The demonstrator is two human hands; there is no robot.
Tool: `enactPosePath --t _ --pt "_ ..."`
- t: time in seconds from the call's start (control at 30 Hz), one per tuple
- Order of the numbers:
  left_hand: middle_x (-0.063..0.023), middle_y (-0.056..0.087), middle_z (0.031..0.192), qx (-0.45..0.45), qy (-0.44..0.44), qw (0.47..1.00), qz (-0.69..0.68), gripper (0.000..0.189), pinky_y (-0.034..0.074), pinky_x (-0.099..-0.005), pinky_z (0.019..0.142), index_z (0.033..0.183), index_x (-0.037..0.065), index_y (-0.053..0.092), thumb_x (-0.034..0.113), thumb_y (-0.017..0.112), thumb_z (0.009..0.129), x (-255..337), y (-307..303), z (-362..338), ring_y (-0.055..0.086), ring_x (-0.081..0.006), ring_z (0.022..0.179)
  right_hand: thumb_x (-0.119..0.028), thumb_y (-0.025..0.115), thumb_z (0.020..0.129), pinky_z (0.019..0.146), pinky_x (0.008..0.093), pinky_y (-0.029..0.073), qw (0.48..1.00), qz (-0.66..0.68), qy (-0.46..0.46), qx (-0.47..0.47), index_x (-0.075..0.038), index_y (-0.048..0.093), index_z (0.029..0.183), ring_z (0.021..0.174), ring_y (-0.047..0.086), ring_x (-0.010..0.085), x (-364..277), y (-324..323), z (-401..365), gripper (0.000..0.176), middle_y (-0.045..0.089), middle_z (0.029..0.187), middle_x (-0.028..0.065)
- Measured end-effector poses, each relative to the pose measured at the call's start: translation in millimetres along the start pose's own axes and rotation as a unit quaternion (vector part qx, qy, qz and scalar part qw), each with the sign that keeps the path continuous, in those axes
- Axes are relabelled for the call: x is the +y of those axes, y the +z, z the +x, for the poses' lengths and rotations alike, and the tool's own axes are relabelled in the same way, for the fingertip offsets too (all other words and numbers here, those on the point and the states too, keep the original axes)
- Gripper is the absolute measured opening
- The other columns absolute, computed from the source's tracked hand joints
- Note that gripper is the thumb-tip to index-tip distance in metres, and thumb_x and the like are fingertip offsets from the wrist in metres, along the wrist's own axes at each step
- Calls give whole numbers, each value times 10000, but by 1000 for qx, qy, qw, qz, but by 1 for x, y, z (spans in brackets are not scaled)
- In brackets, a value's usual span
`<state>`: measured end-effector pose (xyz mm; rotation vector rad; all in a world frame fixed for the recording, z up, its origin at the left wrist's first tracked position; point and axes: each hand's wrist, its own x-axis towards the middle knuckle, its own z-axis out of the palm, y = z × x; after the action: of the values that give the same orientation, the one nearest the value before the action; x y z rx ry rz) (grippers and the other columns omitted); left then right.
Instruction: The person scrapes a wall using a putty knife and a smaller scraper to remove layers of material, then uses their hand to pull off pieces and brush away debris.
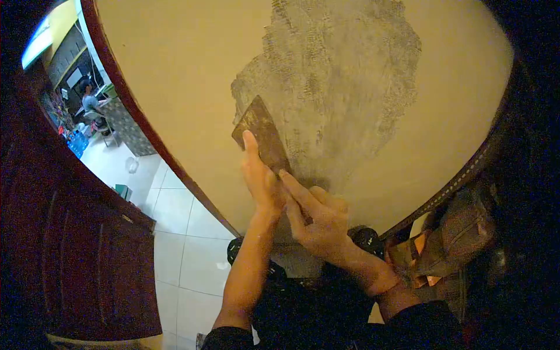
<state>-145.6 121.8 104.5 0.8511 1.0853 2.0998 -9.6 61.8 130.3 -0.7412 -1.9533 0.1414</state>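
Observation:
A flat rectangular blade [265, 137] with a worn, dull face lies slanted against the yellowish wall [192, 76], at the left edge of a rough grey patch [344, 76]. My left hand [261, 181] grips the blade near its lower left side, thumb laid along its face. Close beside it, my right hand [321, 221] holds the blade's lower end, with the index finger stretched toward my left hand. A dark end of the tool shows under the right hand's fingers.
To the left, a dark red door [87, 256] stands by a white tiled floor [181, 251]. Beyond the doorway a person [91, 102] sits near a counter [128, 125]. Bags [461, 233] are piled at the lower right.

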Motion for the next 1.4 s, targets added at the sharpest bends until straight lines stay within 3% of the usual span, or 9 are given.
enactPosePath --t 0.2,0.5,0.77,0.83,0.97,1.17,1.23,1.33,1.4 --pt "-63 605 914 44 -33 997 -60 556 443 -317 725 1062 -44 597 469 402 977 10 28 -20 527 -167 772 -46 661 776 419 330 394 1000 11 1 -5 -111 629 1199 421 455 203 17 -8 -14 429 467 550 75" --pt "-68 612 926 122 -22 992 8 550 442 -315 757 1038 -35 608 477 418 971 81 28 1 532 -165 814 -24 645 778 412 331 401 997 68 -30 17 -102 622 1201 440 478 198 -1 16 27 431 501 584 76" --pt "-25 597 843 67 29 997 -28 506 443 -282 685 980 -4 640 465 450 964 27 26 -3 526 -141 746 -48 662 783 401 322 382 1000 25 9 3 -95 619 1205 432 453 188 11 8 -2 427 502 586 71" --pt "-25 599 803 79 101 992 8 522 434 -280 669 934 -9 646 470 439 967 36 27 5 524 -138 737 -37 662 779 409 325 381 999 7 -14 33 -99 616 1213 421 437 183 7 12 12 441 487 569 67" --pt "-30 590 758 93 28 995 35 558 432 -304 654 926 -32 638 481 422 968 82 29 15 520 -146 721 -32 665 775 422 327 387 998 40 -44 35 -102 613 1218 410 431 189 -3 17 40 452 476 555 71" --pt "-23 553 689 37 52 977 205 566 413 -342 573 881 -39 631 460 383 984 29 11 1 483 -154 616 -15 639 779 430 320 396 1000 19 15 -4 -93 611 1216 419 470 208 -1 0 5 445 510 560 91" --pt "-78 634 998 14 75 981 177 561 498 -314 723 1138 -12 576 492 394 972 20 12 3 597 -204 789 -5 634 779 439 314 409 999 5 36 -34 -79 612 1210 425 486 204 -7 -8 8 438 531 567 95" --pt "-73 639 1021 -79 -67 993 -63 550 508 -311 756 1149 -4 577 484 395 974 43 17 0 616 -193 832 -14 633 794 449 314 421 999 7 15 -48 -69 613 1206 436 494 203 -10 -23 15 415 552 594 96" --pt "-78 636 1018 -56 -56 996 -44 544 506 -310 743 1146 -7 578 476 390 978 41 25 -1 612 -183 818 -25 634 805 452 318 424 1000 -2 14 -26 -68 608 1213 447 501 200 -5 -24 19 412 562 610 96"
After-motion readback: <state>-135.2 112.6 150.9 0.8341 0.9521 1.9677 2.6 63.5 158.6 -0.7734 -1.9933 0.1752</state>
